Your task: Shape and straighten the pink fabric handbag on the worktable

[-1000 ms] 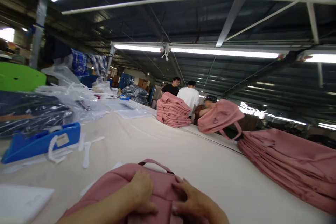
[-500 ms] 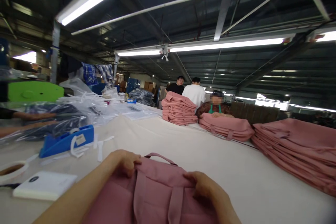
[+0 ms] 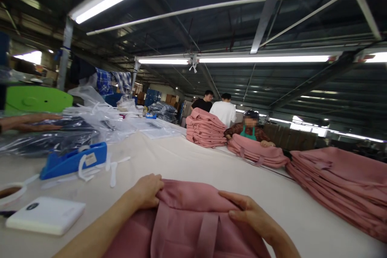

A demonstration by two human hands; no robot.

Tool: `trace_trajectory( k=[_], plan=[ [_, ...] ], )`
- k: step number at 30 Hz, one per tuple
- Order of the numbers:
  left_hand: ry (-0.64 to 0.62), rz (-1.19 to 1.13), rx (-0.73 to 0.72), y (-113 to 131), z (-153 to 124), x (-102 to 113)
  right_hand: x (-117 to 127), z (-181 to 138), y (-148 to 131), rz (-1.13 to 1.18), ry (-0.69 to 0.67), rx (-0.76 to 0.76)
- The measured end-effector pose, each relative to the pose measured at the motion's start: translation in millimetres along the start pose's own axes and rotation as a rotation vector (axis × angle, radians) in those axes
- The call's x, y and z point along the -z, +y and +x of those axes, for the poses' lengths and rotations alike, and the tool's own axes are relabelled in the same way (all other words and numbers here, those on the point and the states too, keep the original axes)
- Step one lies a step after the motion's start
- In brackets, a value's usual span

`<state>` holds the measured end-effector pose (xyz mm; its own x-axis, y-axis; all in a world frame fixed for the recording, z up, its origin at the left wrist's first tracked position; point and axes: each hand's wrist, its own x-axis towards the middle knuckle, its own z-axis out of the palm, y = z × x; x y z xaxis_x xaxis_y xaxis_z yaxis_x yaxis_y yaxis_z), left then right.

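Note:
A pink fabric bag [image 3: 187,221] with a pink strap lies flat on the cream table [image 3: 193,165] right in front of me. My left hand [image 3: 147,190] grips its upper left corner, fingers curled over the folded edge. Over on the bag's upper right, my right hand [image 3: 252,214] rests with fingers stretched along the fold. The bag's top is folded over, and no carry handle shows.
A tall stack of pink bags [image 3: 341,181] lies at right; further stacks [image 3: 205,131] stand far across, where a seated person presses a pile [image 3: 256,151]. A blue tape dispenser [image 3: 72,160], a white box [image 3: 45,215] and plastic-wrapped garments [image 3: 45,137] are at left. Two people stand behind.
The bag's top edge, with its carry handle, has been folded down toward me. My hands stayed at the upper corners. The seated person's hands shifted on their pile.

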<state>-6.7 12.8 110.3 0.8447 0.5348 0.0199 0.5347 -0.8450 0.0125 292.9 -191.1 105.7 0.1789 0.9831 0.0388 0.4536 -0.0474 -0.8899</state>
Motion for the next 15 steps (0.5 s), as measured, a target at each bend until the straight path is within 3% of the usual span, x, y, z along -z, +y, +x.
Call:
trace_trajectory(
  k=[3,7,11,13,15],
  plan=[
    [0.097,-0.018,0.043,-3,4,1,1,3,9,0.03,0.0,-0.006],
    [0.187,-0.08,0.092,-17,-1,20,1,6,9,0.019,0.001,0.002],
    [0.048,-0.203,-0.034,-20,-18,29,1,0,-2,0.05,0.022,0.032],
    [-0.056,-0.217,-0.118,-14,-23,22,1,-4,-8,0.075,0.045,0.041],
    [-0.062,-0.161,-0.119,-4,-23,8,0,-7,-10,0.056,0.071,0.041]
  ],
)
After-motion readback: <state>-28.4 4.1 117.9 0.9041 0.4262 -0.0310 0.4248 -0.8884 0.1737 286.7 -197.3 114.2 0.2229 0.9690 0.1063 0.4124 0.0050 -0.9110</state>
